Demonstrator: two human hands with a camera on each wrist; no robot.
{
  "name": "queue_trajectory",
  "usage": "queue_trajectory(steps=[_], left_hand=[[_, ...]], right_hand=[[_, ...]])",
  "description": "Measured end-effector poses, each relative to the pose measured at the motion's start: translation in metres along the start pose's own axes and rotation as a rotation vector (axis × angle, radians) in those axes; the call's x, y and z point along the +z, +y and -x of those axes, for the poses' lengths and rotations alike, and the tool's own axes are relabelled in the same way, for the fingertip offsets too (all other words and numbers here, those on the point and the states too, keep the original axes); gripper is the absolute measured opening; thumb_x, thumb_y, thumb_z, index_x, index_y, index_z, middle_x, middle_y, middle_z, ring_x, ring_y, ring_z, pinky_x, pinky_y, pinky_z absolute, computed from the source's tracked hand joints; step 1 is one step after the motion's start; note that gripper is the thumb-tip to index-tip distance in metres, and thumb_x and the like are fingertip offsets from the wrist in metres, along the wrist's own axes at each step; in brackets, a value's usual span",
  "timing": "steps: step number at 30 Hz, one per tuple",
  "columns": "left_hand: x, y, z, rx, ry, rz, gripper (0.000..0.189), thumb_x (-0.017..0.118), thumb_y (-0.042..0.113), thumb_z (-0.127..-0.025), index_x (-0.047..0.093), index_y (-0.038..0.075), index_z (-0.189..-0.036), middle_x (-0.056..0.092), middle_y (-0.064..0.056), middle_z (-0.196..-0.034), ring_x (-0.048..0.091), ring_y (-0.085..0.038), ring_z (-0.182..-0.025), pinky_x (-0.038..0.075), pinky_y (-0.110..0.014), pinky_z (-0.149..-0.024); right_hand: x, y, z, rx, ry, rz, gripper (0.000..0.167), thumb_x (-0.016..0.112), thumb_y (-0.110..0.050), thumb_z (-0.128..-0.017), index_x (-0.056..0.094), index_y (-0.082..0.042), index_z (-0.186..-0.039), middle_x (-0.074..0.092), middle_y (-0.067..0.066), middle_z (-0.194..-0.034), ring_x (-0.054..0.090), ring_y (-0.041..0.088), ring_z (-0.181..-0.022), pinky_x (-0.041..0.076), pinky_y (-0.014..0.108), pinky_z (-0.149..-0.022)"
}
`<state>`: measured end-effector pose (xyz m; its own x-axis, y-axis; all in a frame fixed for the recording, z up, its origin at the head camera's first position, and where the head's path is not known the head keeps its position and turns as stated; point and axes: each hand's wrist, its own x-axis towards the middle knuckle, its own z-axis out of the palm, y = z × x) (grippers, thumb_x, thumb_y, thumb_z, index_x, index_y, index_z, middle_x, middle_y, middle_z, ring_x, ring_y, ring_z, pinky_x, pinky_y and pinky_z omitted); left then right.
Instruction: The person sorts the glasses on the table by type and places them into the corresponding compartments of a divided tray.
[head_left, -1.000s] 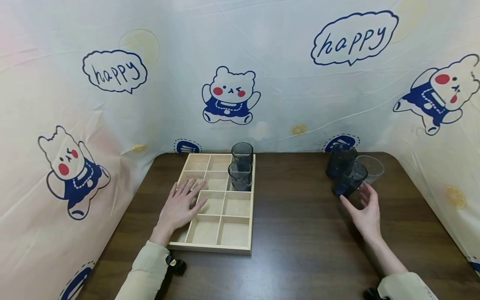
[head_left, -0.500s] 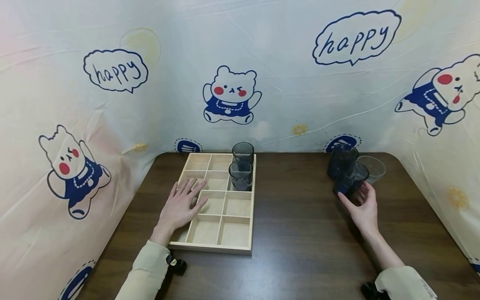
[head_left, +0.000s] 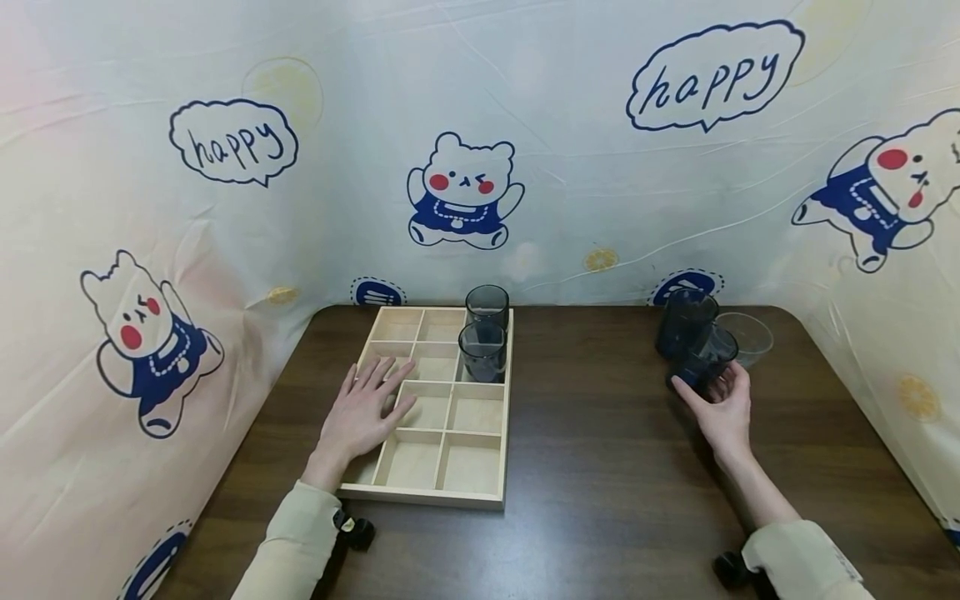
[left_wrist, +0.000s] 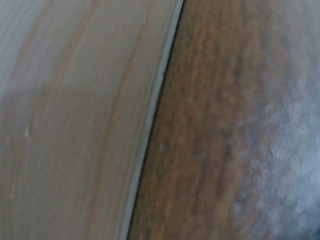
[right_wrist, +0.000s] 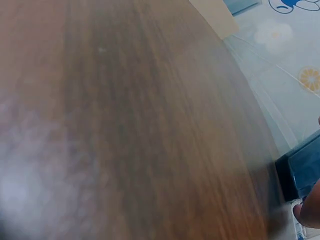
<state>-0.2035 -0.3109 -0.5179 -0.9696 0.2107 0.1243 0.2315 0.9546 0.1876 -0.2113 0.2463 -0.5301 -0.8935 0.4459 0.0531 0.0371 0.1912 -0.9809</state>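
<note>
My left hand (head_left: 360,417) rests with fingers spread on the left side of a pale wooden compartment tray (head_left: 420,496). Two dark tinted glasses stand in the tray's right column, a far glass (head_left: 487,300) and a nearer glass (head_left: 482,354). At the table's right side my right hand (head_left: 723,412) holds another dark glass (head_left: 705,354) between thumb and fingers. This glass also shows in the right wrist view, its dark base tilted by the thumb (right_wrist: 310,210). In the left wrist view only the tray's wooden wall (left_wrist: 80,130) appears, with the hand out of frame.
Right behind the held glass stands another dark glass (head_left: 684,321), overlapping it in the head view. A clear glass (head_left: 750,337) is just to its right. The brown table (head_left: 592,442) ends at a printed cloth backdrop (head_left: 570,208) at the back and sides.
My right hand has moved slightly left, and its thumb and fingers have come round the nearest dark glass. The left hand stays in place on the tray.
</note>
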Motion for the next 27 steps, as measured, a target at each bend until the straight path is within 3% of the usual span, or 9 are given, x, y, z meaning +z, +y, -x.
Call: queue_trajectory(steps=[3,8,18,23,27], left_hand=[[0.0,0.0,0.0,-0.003,-0.001,-0.002,0.07,0.049,0.066,-0.109,0.04,0.035,-0.171,0.038,-0.012,-0.179,0.027,-0.041,-0.17,0.013,-0.07,-0.138],[0.0,0.001,0.0,-0.006,-0.003,-0.003,0.07,0.049,0.066,-0.109,0.04,0.035,-0.171,0.038,-0.012,-0.179,0.027,-0.04,-0.17,0.013,-0.07,-0.138],[-0.001,0.001,0.0,-0.004,0.006,-0.012,0.07,0.049,0.067,-0.109,0.04,0.036,-0.171,0.039,-0.012,-0.179,0.027,-0.039,-0.17,0.015,-0.07,-0.138],[-0.001,0.0,0.0,-0.005,0.005,-0.011,0.07,0.049,0.066,-0.109,0.04,0.036,-0.171,0.039,-0.012,-0.179,0.027,-0.04,-0.17,0.015,-0.07,-0.138],[-0.001,0.0,0.0,-0.005,0.001,-0.009,0.071,0.048,0.067,-0.109,0.039,0.036,-0.172,0.039,-0.012,-0.179,0.027,-0.04,-0.17,0.014,-0.07,-0.138]], right_hand=[[0.005,0.001,-0.003,-0.002,0.013,-0.074,0.082,0.085,-0.003,-0.093,0.037,-0.008,-0.16,0.051,-0.022,-0.127,0.053,0.001,-0.125,0.047,0.006,-0.108],[0.011,0.002,-0.008,0.001,0.031,-0.177,0.08,0.086,0.003,-0.09,0.039,-0.01,-0.152,0.054,-0.012,-0.134,0.053,0.001,-0.123,0.046,0.008,-0.105],[0.014,0.001,-0.009,-0.03,0.033,-0.061,0.08,0.09,-0.006,-0.089,0.042,-0.008,-0.154,0.052,-0.015,-0.129,0.053,-0.004,-0.114,0.043,0.004,-0.093],[0.014,0.0,-0.011,-0.022,-0.014,-0.042,0.085,0.091,-0.008,-0.089,0.045,-0.012,-0.16,0.055,-0.009,-0.142,0.051,-0.004,-0.124,0.04,0.002,-0.1],[0.013,-0.001,-0.012,-0.01,-0.033,-0.04,0.084,0.088,-0.006,-0.09,0.044,-0.012,-0.162,0.056,-0.014,-0.141,0.049,-0.005,-0.127,0.038,0.002,-0.102]])
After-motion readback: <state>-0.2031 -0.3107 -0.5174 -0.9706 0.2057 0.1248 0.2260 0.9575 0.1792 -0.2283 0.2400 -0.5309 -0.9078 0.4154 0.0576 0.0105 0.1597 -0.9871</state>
